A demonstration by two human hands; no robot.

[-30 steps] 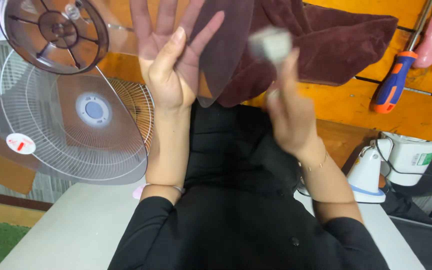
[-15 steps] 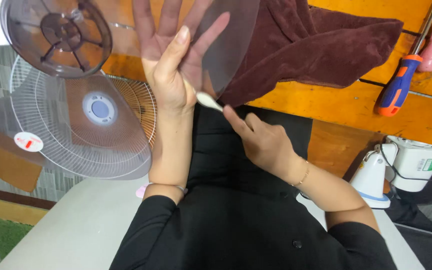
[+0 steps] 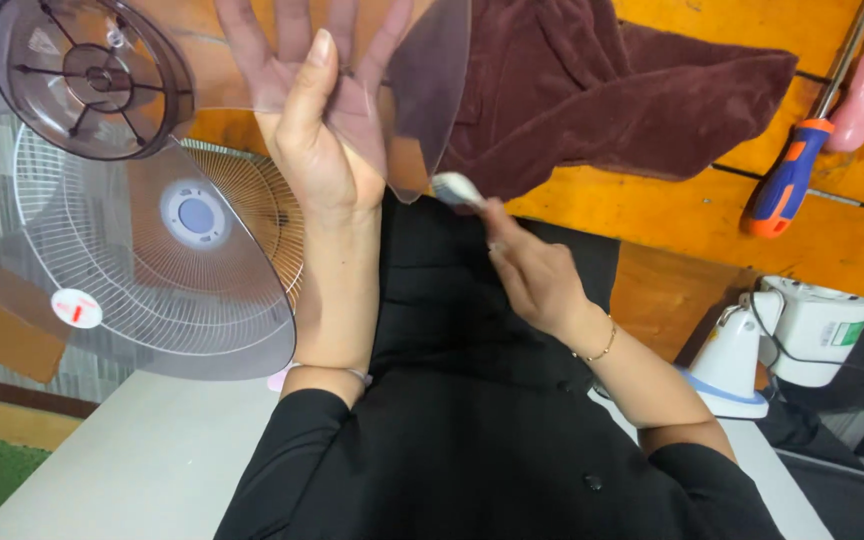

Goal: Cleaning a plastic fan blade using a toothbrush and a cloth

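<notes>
My left hand [image 3: 317, 150] is raised with spread fingers behind a clear smoky fan blade [image 3: 422, 90], supporting it with the thumb in front. The blade set's round hub [image 3: 82, 75] is at the upper left. My right hand [image 3: 532, 270] pinches a small white wipe [image 3: 455, 188] and touches it to the lower edge of the blade. Both arms wear black sleeves.
A white wire fan grille [image 3: 182, 270] lies on the orange wooden surface [image 3: 712, 220] at the left. A maroon towel [image 3: 612, 100] lies at the top middle. An orange and blue screwdriver [image 3: 787, 180] and a pink-handled tool [image 3: 852, 110] are at the upper right, and a white fan body [image 3: 802, 330] at the right.
My right hand came down from high beside the blade and now holds the white wipe at the blade's lower edge. The left hand and blade stayed almost still.
</notes>
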